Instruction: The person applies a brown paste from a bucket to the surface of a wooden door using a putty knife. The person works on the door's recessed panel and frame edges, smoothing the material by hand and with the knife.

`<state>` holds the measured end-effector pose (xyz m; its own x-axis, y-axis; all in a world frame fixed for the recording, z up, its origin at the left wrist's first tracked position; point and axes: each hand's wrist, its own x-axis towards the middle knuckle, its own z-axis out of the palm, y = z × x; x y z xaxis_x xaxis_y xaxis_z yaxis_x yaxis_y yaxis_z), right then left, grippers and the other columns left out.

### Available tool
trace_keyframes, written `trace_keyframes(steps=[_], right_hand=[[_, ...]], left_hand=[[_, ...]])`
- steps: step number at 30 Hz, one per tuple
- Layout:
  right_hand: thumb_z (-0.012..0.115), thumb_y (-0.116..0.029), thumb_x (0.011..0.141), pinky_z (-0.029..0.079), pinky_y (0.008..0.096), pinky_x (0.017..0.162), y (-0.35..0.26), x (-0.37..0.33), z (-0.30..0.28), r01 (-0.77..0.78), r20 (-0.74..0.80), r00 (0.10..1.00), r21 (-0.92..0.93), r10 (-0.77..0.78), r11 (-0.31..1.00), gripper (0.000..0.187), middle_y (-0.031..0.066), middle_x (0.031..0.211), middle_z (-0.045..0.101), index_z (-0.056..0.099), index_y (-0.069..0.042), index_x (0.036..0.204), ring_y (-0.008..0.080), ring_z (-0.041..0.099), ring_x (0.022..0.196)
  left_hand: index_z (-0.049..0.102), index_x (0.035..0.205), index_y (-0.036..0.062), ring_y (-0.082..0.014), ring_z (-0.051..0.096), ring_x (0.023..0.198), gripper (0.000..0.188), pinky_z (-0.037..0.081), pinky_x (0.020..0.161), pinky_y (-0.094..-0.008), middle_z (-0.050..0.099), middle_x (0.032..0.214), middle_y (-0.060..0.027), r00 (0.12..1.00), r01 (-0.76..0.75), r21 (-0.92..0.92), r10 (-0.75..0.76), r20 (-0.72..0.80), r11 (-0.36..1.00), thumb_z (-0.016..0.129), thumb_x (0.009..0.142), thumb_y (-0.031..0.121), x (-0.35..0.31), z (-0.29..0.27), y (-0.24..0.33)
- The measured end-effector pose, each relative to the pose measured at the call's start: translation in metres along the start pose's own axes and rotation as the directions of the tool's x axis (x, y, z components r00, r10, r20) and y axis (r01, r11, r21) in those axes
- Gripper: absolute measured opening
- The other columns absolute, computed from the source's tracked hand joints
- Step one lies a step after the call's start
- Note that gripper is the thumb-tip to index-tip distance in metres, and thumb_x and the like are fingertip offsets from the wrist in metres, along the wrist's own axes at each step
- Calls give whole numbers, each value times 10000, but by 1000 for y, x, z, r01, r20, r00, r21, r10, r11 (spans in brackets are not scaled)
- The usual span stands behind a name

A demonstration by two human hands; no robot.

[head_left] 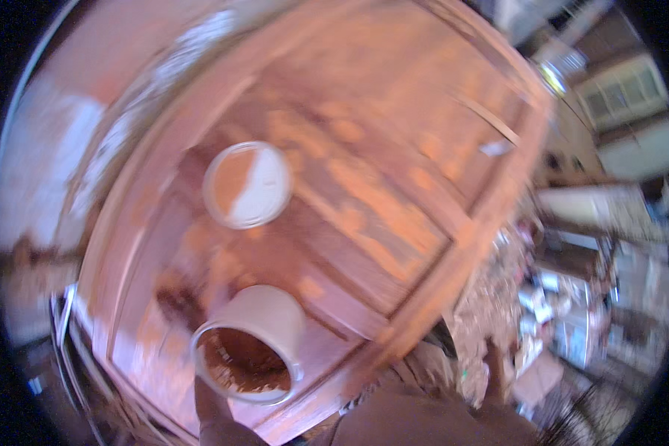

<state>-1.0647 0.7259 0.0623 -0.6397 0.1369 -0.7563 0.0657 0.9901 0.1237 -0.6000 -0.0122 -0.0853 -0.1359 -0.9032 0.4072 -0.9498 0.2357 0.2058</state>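
Note:
A white plastic bucket (273, 316) is at the lower left over a reddish-brown panelled wooden board like a door (364, 67). Its mouth faces me, and reddish-brown matter (245, 360) coats the inside. My left forearm comes up from the lower edge to the bucket's rim; the hand is hidden behind the bucket or lost in the blur beside it. Farther up the board lies a round white lid (266, 186), partly covered in orange-brown. My right hand (492, 357) hangs low at the right, away from the board, its fingers too blurred to read.
Orange patches and streaks mark the board's panels. A thin stick (490, 121) and a small white scrap (496, 149) lie near its far right edge. Brown ground with scattered clutter (550, 305) runs along the right. Metal bars (67, 334) stand at the lower left.

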Motion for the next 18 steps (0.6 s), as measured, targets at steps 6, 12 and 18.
trace_keyframes(steps=[6, 12, 18], right_hand=[[575, -194, 936, 425, 421, 1031, -113, -1, -112, 170, -333, 913, -210, -234, 963, 684, 239, 1278, 608, 268, -35, 1526, 383, 509, 1276], [546, -72, 936, 429, 420, 1037, -489, -48, -200, 742, -381, 495, -284, -781, 608, 470, 265, 1320, 569, 451, 0, 1391, 395, 528, 1262], [491, -215, 991, 507, 547, 787, -775, -120, -68, 772, -31, 191, -613, -981, 169, 470, 298, 1040, 655, 384, -93, 1433, 466, 649, 909]], left_hand=[[435, 1430, 32, -375, 357, 1394, 633, 230, 1163, -513, 410, 1492, -203, 992, 128, 33, -129, 4, 991, 519, 966, 454, 6, -23, 40], [399, 1457, 42, -361, 296, 1434, 678, 185, 1184, -513, 354, 1525, -209, 959, 230, 129, -247, 141, 965, 518, 952, 477, 8, -47, 66], [361, 1487, 44, -350, 241, 1465, 724, 156, 1194, -516, 309, 1555, -200, 928, 304, 122, -322, 187, 945, 490, 949, 511, 14, -54, 71]])
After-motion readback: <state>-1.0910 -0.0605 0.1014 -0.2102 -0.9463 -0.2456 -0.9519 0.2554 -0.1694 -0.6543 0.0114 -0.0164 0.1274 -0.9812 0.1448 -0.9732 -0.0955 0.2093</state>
